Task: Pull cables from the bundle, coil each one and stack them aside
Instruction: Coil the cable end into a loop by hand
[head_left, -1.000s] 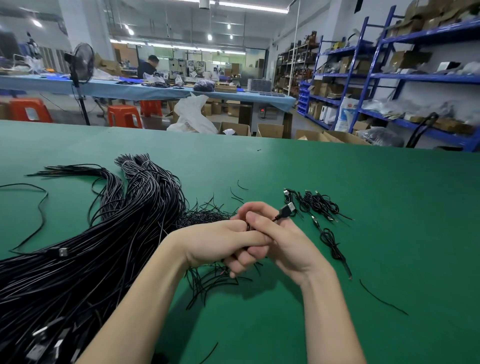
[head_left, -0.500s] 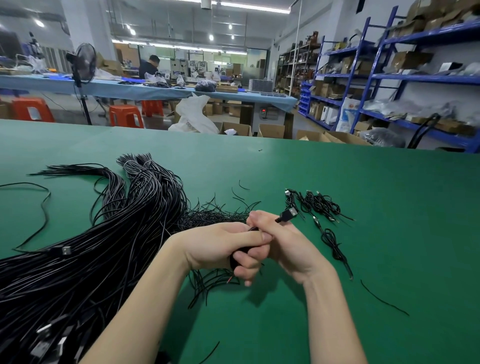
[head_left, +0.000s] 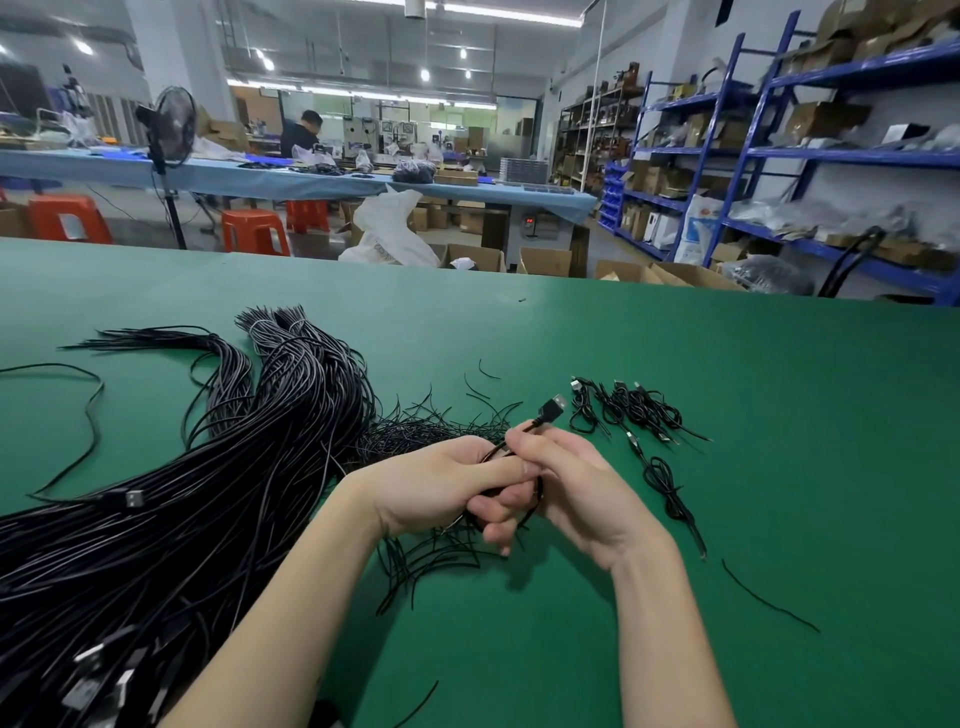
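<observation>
A thick bundle of black cables (head_left: 171, 493) sprawls over the left half of the green table (head_left: 779, 415). My left hand (head_left: 441, 483) and my right hand (head_left: 576, 483) meet in the middle, both closed on one black cable coiled between them. Its USB plug (head_left: 551, 408) sticks up above my right fingers. Several coiled cables (head_left: 631, 410) lie in a small pile just right of my hands, and one more coiled cable (head_left: 670, 488) lies below that pile. Short black wire ends (head_left: 431, 558) spread out under my left hand.
A loose single cable (head_left: 91, 410) curves at the far left. A stray wire piece (head_left: 769, 605) lies at the right, another wire piece (head_left: 415, 704) near the front. Beyond the table edge stand cardboard boxes (head_left: 545, 260), red stools (head_left: 254, 231), a fan (head_left: 171, 130) and blue shelving (head_left: 831, 156).
The USB plug has risen and tilted a little above my right fingers while both hands keep winding the cable. My hands stay in the same spot.
</observation>
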